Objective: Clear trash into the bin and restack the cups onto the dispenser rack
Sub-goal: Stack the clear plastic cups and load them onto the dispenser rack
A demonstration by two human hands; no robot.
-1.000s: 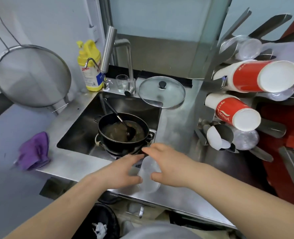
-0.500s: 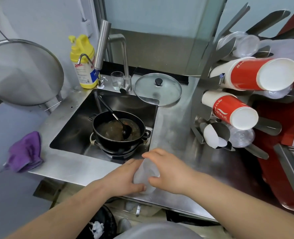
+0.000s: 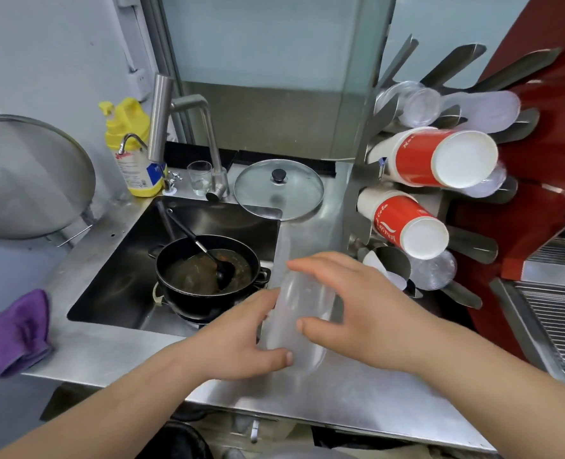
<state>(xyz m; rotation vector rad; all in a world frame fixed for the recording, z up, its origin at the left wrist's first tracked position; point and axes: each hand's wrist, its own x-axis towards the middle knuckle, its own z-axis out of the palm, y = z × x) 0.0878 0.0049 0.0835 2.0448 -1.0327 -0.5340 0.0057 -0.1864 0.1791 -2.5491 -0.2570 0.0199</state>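
Observation:
A stack of clear plastic cups is held between both hands just above the steel counter. My left hand grips its lower left side, thumb underneath. My right hand wraps its right side from above. On the right stands the metal dispenser rack, holding two red paper cup stacks and clear cup stacks lying sideways. The black bin shows below the counter edge, partly hidden by my left arm.
A sink holds a black pot with a ladle. Behind it are a faucet, a yellow bottle, a small glass and a glass lid. A purple cloth lies left, beside a strainer.
Both hands closed around the clear cup stack on the counter and lifted it, tilting it up. The view shifted slightly downward and left.

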